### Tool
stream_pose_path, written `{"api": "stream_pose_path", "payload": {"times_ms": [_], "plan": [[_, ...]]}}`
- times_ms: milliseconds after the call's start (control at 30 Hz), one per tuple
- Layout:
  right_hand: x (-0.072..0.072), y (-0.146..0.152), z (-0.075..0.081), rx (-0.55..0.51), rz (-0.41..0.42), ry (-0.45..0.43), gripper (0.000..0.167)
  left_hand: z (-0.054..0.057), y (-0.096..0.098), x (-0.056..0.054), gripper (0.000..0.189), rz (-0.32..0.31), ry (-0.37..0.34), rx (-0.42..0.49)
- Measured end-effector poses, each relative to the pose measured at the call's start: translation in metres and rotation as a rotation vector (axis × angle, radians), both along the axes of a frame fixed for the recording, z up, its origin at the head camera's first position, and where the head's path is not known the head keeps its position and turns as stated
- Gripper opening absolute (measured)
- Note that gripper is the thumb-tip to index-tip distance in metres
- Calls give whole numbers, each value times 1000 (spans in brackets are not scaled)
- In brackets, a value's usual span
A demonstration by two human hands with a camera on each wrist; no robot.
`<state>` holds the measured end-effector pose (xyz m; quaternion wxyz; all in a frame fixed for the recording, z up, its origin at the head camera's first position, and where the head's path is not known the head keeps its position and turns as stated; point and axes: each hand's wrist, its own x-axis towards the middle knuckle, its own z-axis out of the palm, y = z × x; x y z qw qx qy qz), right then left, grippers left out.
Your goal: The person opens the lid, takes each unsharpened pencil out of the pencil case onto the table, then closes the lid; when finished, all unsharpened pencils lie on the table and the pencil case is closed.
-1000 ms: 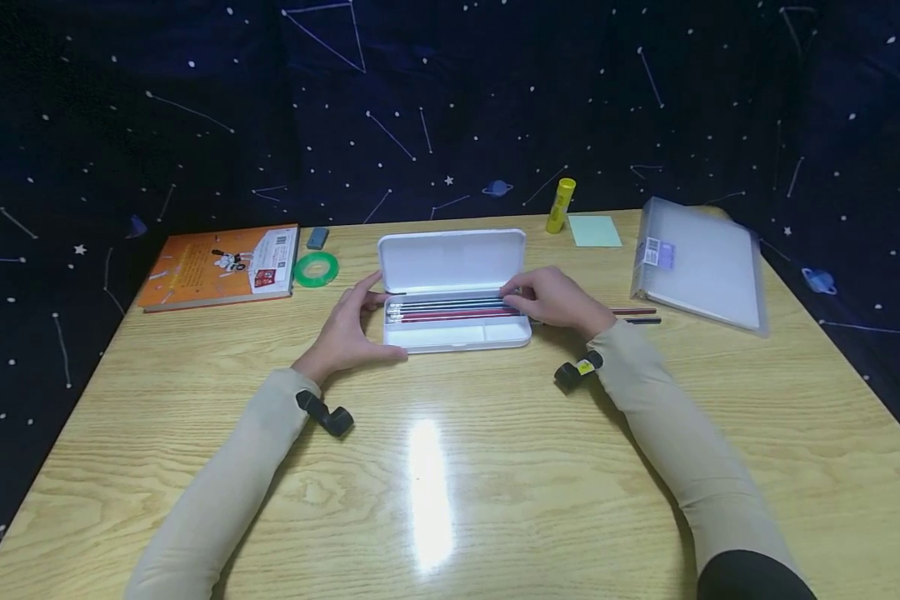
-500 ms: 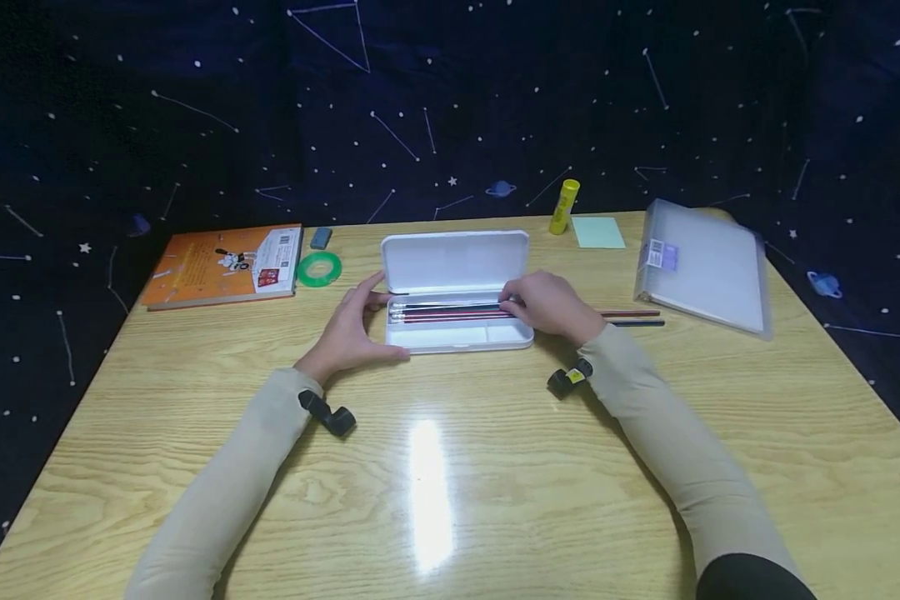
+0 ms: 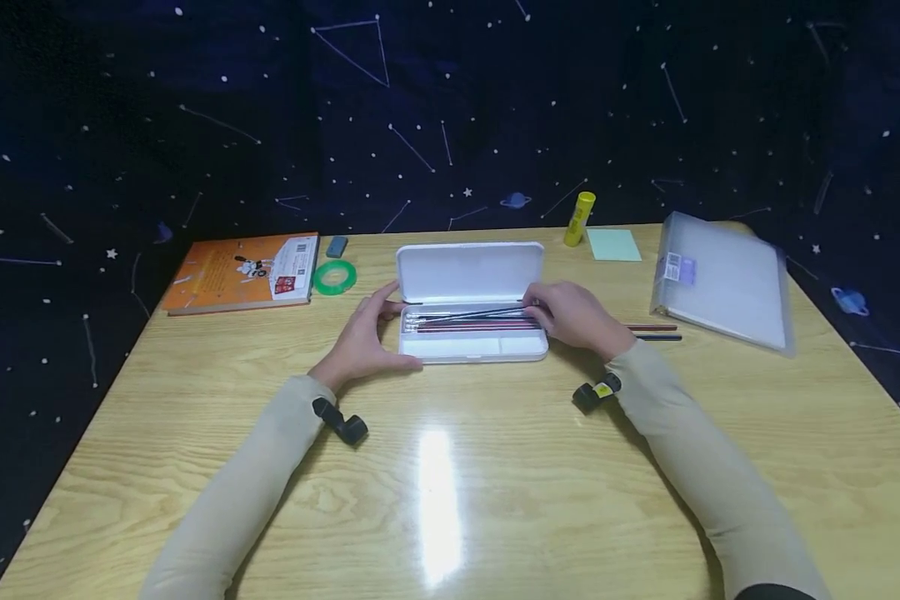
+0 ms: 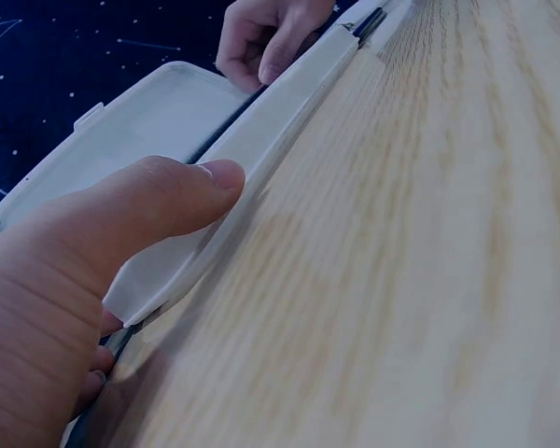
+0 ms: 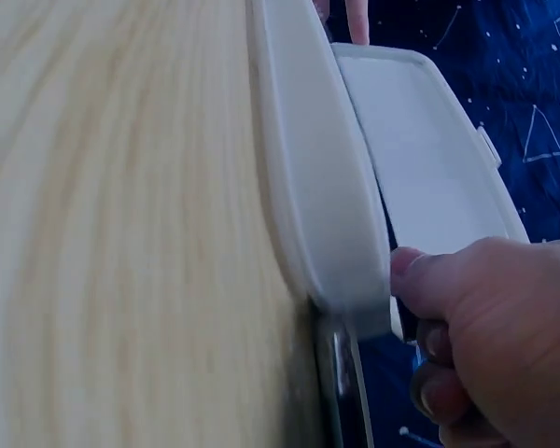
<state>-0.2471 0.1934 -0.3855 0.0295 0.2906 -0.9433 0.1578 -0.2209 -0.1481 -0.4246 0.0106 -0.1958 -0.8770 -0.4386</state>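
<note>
A white pencil case [image 3: 450, 345] lies open on the table, its lid [image 3: 468, 273] raised at the back. Several dark and red pencils [image 3: 468, 328] lie lengthwise in its rear compartment. My left hand [image 3: 362, 343] holds the case's left end, with the thumb along the front wall in the left wrist view and the fingers round the end. Over the right end, my right hand [image 3: 573, 315] pinches a dark pencil [image 3: 487, 314], which slants above the others. Its far end is hidden by the hand.
A red pencil [image 3: 652, 327] and a dark pencil [image 3: 660, 337] lie right of the case. Farther right is a clear binder [image 3: 727, 279]. Behind stand a yellow glue stick [image 3: 580, 218] and pale sticky notes [image 3: 614, 245]. Left are green tape [image 3: 334, 277], an eraser [image 3: 337, 247] and an orange book [image 3: 243, 271].
My right hand has stayed near the case's right end, and the dark pencil in its fingers now slants above the row. My left hand keeps its hold. The whole view has shifted slightly.
</note>
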Motion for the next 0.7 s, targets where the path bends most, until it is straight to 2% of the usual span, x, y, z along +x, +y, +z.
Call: {"api": "stream_pose_path", "payload": {"times_ms": [333,533,700], "plan": [[5,38,-5,-64,-55,40,8,-1,0,0,123,2,-3,3],[16,67,-2,-71,-90,48,7,-3,-1,-1,124,5,-10,-17],[28,98,-2,-62,-75,72,5,-6,1,4,123,23,-3,4]]}}
